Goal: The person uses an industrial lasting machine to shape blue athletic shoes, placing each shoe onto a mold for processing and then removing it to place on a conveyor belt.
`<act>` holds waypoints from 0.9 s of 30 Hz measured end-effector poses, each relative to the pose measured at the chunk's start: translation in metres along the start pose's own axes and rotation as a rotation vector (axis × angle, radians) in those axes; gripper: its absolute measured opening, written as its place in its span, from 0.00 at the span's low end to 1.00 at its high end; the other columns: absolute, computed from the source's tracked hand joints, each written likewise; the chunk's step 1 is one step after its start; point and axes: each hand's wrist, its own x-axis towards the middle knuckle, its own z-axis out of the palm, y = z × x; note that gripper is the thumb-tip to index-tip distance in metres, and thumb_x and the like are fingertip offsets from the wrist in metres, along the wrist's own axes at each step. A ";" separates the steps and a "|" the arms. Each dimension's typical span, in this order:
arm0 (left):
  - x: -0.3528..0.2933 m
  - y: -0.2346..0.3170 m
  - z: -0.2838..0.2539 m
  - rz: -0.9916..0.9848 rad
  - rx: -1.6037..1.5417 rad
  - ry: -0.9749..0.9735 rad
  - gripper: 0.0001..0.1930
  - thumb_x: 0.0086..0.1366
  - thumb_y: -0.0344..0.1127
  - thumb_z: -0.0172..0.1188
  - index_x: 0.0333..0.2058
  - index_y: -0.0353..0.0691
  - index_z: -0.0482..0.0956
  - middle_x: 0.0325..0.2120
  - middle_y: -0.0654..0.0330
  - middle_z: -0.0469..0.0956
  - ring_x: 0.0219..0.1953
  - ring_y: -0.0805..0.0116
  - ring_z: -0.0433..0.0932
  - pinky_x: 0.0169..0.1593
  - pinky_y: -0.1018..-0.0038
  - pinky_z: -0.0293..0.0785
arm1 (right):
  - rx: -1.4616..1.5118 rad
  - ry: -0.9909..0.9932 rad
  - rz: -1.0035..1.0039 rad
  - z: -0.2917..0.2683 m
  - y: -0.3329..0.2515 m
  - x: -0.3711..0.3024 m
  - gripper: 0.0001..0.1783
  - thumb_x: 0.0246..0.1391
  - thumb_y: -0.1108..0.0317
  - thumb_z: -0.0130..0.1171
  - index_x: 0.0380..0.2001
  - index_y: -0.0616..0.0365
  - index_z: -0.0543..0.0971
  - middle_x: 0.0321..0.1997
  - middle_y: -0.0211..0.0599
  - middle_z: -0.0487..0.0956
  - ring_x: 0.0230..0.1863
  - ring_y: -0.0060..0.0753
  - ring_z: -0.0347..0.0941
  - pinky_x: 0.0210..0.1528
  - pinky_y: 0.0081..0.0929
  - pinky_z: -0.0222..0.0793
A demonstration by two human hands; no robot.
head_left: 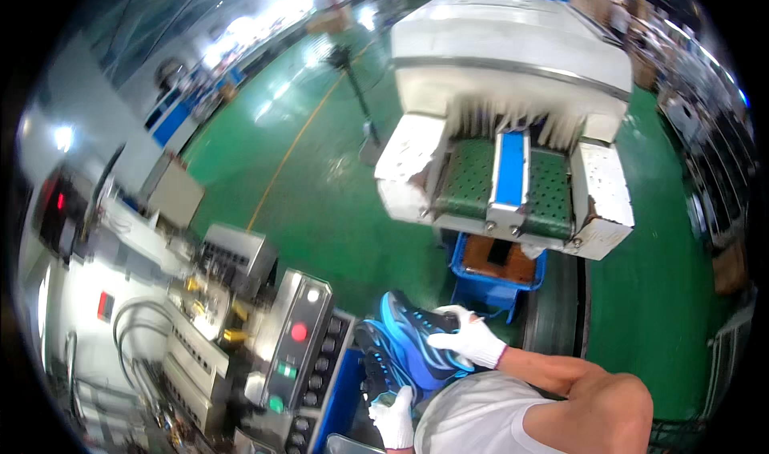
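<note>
Two blue-and-black sneakers are held side by side in front of my body, low in the middle of the head view. My right hand [473, 340], in a white knit glove, grips the right sneaker [408, 334] near its opening. The white-gloved left hand [393, 419] is closed round the heel end of the left sneaker [378, 361], which is darker and partly covered by the other shoe. Some fingers of both hands are hidden behind the shoes.
At left stands a machine with a metal control panel [298, 350] bearing red and green buttons. Ahead is a white tunnel machine [513, 37] with a bristle curtain and perforated green belts [467, 177]. A blue crate [538, 282] sits beneath it. Racks [709, 149] line the right.
</note>
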 end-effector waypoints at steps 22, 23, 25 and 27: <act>0.229 0.471 0.301 0.988 0.078 -0.310 0.39 0.63 0.48 0.63 0.68 0.34 0.63 0.60 0.38 0.73 0.62 0.44 0.74 0.66 0.58 0.66 | -0.458 1.143 -0.208 -0.341 -0.080 0.244 0.40 0.56 0.50 0.65 0.66 0.61 0.69 0.63 0.59 0.76 0.63 0.61 0.73 0.65 0.45 0.68; 0.215 0.447 0.287 1.091 0.208 -0.034 0.39 0.65 0.50 0.62 0.66 0.31 0.63 0.65 0.37 0.66 0.67 0.43 0.67 0.70 0.57 0.62 | -0.527 1.048 -0.155 -0.338 -0.095 0.242 0.39 0.56 0.49 0.65 0.66 0.60 0.71 0.65 0.58 0.75 0.64 0.62 0.72 0.66 0.46 0.67; 0.188 0.395 0.262 1.094 0.002 -0.178 0.37 0.68 0.48 0.58 0.67 0.29 0.62 0.68 0.37 0.61 0.71 0.40 0.59 0.73 0.58 0.56 | -0.958 1.366 -0.552 -0.343 -0.063 0.254 0.34 0.61 0.52 0.62 0.61 0.67 0.73 0.60 0.65 0.76 0.64 0.63 0.71 0.66 0.46 0.67; 0.182 0.298 0.206 1.134 0.159 -0.119 0.32 0.68 0.44 0.58 0.65 0.30 0.66 0.66 0.37 0.66 0.69 0.44 0.65 0.72 0.60 0.60 | -0.449 1.200 -0.815 -0.243 -0.099 0.218 0.28 0.65 0.64 0.61 0.63 0.70 0.71 0.66 0.59 0.72 0.66 0.52 0.71 0.69 0.43 0.65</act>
